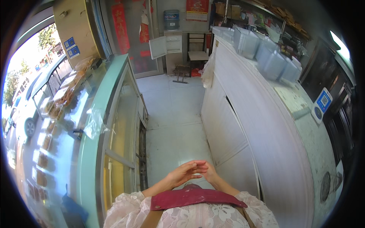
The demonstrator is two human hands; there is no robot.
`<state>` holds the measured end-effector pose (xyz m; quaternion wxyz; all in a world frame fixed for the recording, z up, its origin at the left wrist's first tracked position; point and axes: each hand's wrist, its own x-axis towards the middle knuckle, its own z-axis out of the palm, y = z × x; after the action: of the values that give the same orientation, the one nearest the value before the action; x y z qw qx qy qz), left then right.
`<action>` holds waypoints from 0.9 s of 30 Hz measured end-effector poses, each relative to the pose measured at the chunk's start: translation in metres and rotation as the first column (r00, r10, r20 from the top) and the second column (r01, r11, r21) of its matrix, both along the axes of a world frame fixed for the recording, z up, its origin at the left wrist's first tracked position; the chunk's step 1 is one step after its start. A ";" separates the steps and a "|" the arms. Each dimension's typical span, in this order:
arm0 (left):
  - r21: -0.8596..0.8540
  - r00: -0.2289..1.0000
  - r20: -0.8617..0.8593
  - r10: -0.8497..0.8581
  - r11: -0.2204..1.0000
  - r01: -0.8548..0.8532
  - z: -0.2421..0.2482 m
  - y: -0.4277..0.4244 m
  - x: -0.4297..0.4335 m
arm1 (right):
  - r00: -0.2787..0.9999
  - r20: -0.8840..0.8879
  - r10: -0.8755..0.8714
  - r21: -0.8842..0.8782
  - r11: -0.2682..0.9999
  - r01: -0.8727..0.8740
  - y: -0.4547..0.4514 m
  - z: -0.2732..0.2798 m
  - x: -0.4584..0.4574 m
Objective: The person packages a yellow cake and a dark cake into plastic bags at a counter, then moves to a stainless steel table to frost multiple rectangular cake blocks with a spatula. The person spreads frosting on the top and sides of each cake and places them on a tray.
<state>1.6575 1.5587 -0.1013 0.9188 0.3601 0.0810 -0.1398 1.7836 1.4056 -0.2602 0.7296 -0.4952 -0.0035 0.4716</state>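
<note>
Just in front of my chest, my left hand [186,171] is bent at the wrist with its fingers pointing right and some gaps between them. Nothing shows in it. My right hand [210,172] comes up from the other side, and its fingers are partly hidden behind the left fingertips. The two hands overlap in the picture; whether they touch is unclear. Below them is the red bib of an apron [196,197], worn over a white lace top [188,218]. Tiled floor [174,142] of a narrow aisle lies beyond the hands.
A green-edged glass display counter [92,145] runs along the left, with packaged food [45,142] and a clear plastic bag [94,124]. At right, a white counter [256,99] carries clear plastic bins [246,42] and a code stand [322,105]. A water dispenser [173,42], chair [198,55] and small stool [181,72] stand ahead.
</note>
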 end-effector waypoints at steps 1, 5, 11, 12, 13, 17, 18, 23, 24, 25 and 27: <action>0.108 0.999 0.036 0.012 0.994 -0.016 -0.004 0.023 0.018 | 0.988 -0.079 0.131 0.068 0.990 -0.126 0.040 0.013 0.007; 0.691 0.961 0.163 0.222 0.670 -0.272 -0.023 0.125 0.085 | 0.814 -0.422 0.400 0.369 0.896 -0.248 0.183 0.088 0.060; 0.777 0.776 0.629 0.042 0.004 -0.630 -0.072 0.279 0.234 | 0.791 -0.518 0.326 0.247 0.942 -0.226 0.347 0.118 0.212; 0.790 0.790 0.613 0.001 -0.020 -0.613 -0.080 0.303 0.259 | 0.810 -0.542 0.223 0.125 0.975 -0.184 0.366 0.120 0.236; 0.807 0.807 0.591 -0.001 -0.012 -0.590 -0.087 0.329 0.285 | 0.866 -0.467 0.180 0.072 0.984 -0.166 0.385 0.122 0.261; 0.966 0.965 0.259 0.049 0.000 -0.259 -0.102 0.439 0.383 | 0.988 -0.138 0.066 0.202 0.979 -0.037 0.442 0.165 0.368; 0.999 0.995 0.020 0.093 0.036 -0.024 -0.105 0.460 0.413 | 0.999 -0.051 0.019 0.323 0.946 -0.002 0.454 0.177 0.397; 0.080 0.997 -0.042 -0.068 0.994 0.071 -0.131 0.516 0.565 | 0.318 0.947 0.047 -0.002 0.990 -0.140 0.555 0.156 0.519; -0.239 0.982 0.128 -0.142 0.956 0.169 -0.131 0.524 0.594 | 0.214 0.975 0.058 -0.015 0.981 -0.194 0.570 0.149 0.544; -0.362 0.981 0.074 -0.178 0.912 0.193 -0.124 0.534 0.632 | 0.034 0.998 0.059 -0.052 0.981 -0.188 0.585 0.147 0.597; -0.468 0.964 -0.006 -0.265 0.853 0.231 -0.111 0.554 0.694 | -0.220 0.966 0.135 -0.166 0.978 -0.128 0.598 0.141 0.648</action>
<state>2.3519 2.1123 -0.2123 0.9489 0.1324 0.0304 -0.2848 2.4314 2.0036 -0.1196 0.4022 -0.6754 -0.6180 -0.0116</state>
